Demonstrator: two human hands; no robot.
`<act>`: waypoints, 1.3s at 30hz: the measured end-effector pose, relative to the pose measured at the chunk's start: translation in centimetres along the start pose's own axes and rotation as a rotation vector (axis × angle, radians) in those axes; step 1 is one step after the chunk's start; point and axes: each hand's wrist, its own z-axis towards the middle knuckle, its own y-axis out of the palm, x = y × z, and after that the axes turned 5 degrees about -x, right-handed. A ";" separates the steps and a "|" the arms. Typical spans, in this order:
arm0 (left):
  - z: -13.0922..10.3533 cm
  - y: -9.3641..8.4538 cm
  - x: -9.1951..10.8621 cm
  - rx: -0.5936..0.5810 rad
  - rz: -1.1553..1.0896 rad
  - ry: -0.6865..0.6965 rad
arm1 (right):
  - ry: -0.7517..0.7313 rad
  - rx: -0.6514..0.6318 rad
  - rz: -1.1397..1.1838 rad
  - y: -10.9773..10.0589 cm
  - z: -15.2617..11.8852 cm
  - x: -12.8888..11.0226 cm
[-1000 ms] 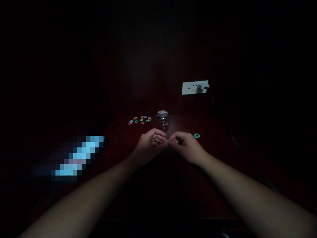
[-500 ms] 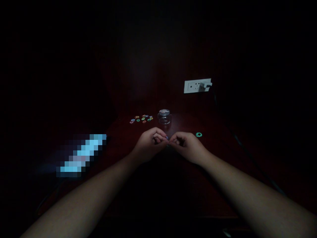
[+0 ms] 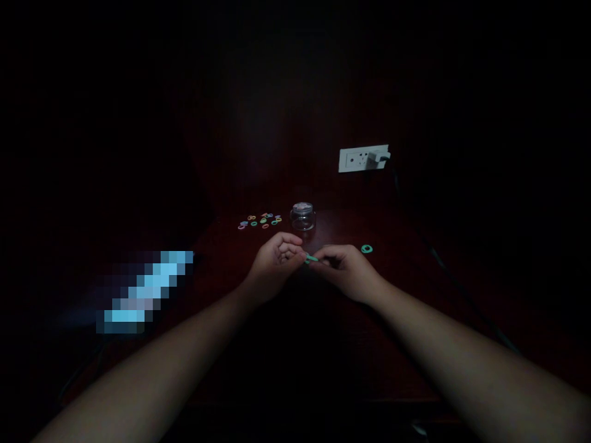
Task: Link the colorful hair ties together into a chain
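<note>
Between my two hands is a small green ring-shaped piece (image 3: 311, 259), pinched from both sides. The thumb and fingers of my left hand (image 3: 281, 261) close on its left end. My right hand (image 3: 343, 267) grips its right end with thumb and forefinger. Just beyond the hands stands a clear glass jar (image 3: 303, 218) with a patterned lid on. Several small coloured rings (image 3: 263, 221) lie loose to the left of the jar. Another green ring (image 3: 366, 249) rests on the dark red table (image 3: 323, 344), right of my right hand.
A lit, pixelated screen (image 3: 150, 290) lies at the left. On the back wall is a white socket panel (image 3: 353, 160) with a plug in it. Its dark cable (image 3: 443, 264) runs down the right side. The surroundings are very dark.
The green piece now shows clearly between my fingertips, where a small purplish bit showed before. My left fingers have loosened a little. The whole view has shifted slightly.
</note>
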 end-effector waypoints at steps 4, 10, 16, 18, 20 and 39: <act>-0.1 -0.1 0.1 -0.021 0.167 0.034 | 0.065 0.006 0.036 0.1 0.0 0.1; -0.4 -0.5 0.9 -0.112 0.496 0.086 | 0.105 0.020 0.047 0.2 0.0 0.3; -0.5 -0.4 1.0 -0.146 0.546 0.097 | 0.088 0.026 0.064 0.3 0.1 -0.1; -0.5 -0.4 0.8 -0.127 0.520 0.092 | 0.073 0.028 0.062 0.3 0.1 -0.2; -0.5 -0.4 0.6 -0.095 0.494 0.080 | 0.058 0.028 0.062 0.2 0.1 -0.2; -0.9 -0.2 0.9 -0.111 0.488 0.098 | 0.057 0.040 0.099 0.3 0.1 0.0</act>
